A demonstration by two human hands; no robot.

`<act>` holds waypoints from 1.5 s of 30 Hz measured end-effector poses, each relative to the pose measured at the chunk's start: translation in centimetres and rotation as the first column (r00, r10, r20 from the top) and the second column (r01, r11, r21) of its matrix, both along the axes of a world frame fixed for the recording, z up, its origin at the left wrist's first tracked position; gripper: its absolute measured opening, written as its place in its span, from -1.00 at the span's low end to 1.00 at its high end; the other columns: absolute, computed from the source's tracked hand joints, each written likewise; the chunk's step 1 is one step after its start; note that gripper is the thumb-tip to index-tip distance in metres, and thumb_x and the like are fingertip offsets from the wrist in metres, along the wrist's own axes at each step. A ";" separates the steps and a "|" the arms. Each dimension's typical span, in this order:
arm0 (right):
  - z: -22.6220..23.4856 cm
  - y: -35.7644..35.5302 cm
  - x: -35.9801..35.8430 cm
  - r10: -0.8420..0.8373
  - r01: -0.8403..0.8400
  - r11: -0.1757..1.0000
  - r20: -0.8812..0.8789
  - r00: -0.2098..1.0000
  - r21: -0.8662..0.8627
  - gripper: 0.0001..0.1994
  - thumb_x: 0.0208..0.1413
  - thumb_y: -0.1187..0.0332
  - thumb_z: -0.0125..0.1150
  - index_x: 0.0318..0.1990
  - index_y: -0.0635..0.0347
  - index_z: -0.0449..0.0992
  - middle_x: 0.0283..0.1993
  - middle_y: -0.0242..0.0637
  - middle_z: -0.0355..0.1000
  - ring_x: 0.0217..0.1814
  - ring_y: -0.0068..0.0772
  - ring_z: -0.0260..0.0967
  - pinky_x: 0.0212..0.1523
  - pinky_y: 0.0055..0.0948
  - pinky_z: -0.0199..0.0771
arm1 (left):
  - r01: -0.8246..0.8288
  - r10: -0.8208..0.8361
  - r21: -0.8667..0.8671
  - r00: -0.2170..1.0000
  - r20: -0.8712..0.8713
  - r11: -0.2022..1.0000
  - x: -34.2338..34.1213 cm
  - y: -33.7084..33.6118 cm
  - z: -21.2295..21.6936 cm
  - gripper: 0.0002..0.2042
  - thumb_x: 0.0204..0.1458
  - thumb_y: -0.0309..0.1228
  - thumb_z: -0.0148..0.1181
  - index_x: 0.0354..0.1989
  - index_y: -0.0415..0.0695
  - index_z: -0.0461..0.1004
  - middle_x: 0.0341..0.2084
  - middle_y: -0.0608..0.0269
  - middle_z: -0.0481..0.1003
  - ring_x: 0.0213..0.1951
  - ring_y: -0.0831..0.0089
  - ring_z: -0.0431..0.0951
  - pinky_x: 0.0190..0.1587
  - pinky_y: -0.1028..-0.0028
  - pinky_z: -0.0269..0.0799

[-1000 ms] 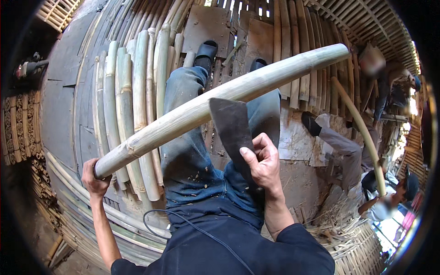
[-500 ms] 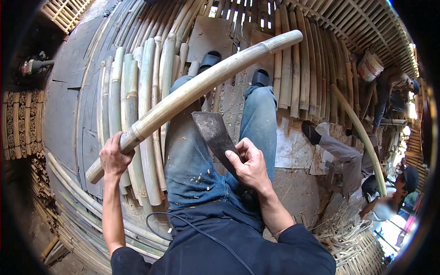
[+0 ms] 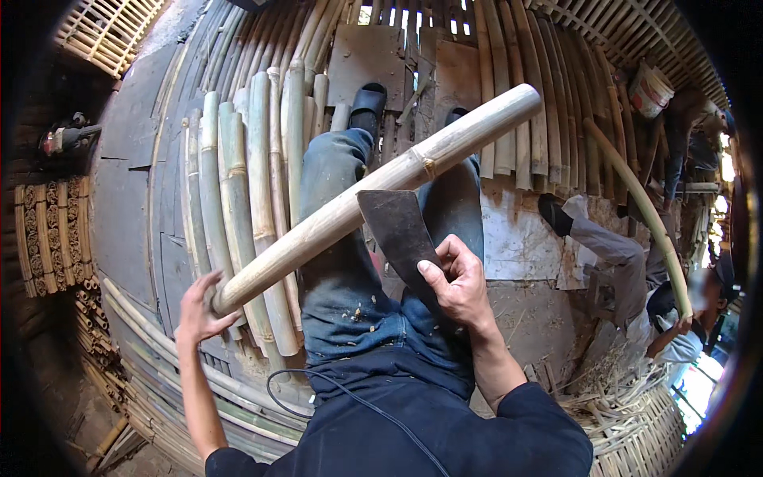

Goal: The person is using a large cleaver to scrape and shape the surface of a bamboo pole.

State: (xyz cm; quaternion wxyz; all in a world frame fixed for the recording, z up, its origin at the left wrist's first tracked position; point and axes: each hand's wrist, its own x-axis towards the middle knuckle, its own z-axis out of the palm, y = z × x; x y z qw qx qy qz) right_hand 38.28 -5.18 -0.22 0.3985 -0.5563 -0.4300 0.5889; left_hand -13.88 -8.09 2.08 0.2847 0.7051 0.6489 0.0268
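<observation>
Bamboo pole (image 3: 373, 199) slants across frame centre above the knees, its lower end cupped in the left hand (image 3: 199, 310), while the right hand (image 3: 457, 286) grips a broad cleaver (image 3: 397, 230) whose glancing blade could cut the legs.

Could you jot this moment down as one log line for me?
left hand: grips near end of bamboo pole | right hand: holds cleaver, blade against pole | pole slants across lap

The left hand (image 3: 199, 310) slid to the bamboo pole's (image 3: 373, 199) end (cupping it).
</observation>
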 end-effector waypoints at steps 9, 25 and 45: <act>0.9 -1.7 0.6 -0.005 0.004 1.000 0.108 0.994 0.014 -0.74 0.35 0.33 0.42 -0.23 0.21 0.42 -0.51 -0.52 0.37 -0.47 -0.79 0.23 -0.50 -0.54 0.21 | 0.193 -0.228 0.230 0.964 0.139 0.954 16.7 11.1 -4.2 -0.06 0.08 -0.15 0.56 0.61 0.07 0.12 0.11 -0.15 0.60 0.02 -0.23 0.67 0.04 -0.03 0.63; 2.6 4.2 1.8 -0.312 0.268 0.940 0.210 0.927 0.212 -0.46 0.39 0.44 0.37 0.48 0.23 0.45 -0.49 -0.50 0.57 -0.51 -0.84 0.27 -0.47 -0.67 0.21 | 0.459 -0.457 0.011 0.886 -0.074 0.888 16.8 7.3 -0.4 0.11 -0.14 -0.16 0.64 0.66 0.34 0.10 -0.14 0.07 0.52 -0.27 0.02 0.65 -0.15 0.09 0.62; -0.5 10.0 5.4 -0.415 0.332 0.879 0.207 0.886 0.341 -0.36 0.27 0.49 0.48 0.49 0.28 0.42 0.08 -0.06 0.71 -0.06 -0.44 0.70 -0.09 -0.51 0.72 | 0.398 -0.394 0.075 0.917 -0.064 0.914 19.5 5.4 -1.4 0.05 -0.11 -0.39 0.56 0.64 0.28 0.15 -0.15 -0.01 0.41 -0.20 -0.05 0.57 -0.12 0.05 0.58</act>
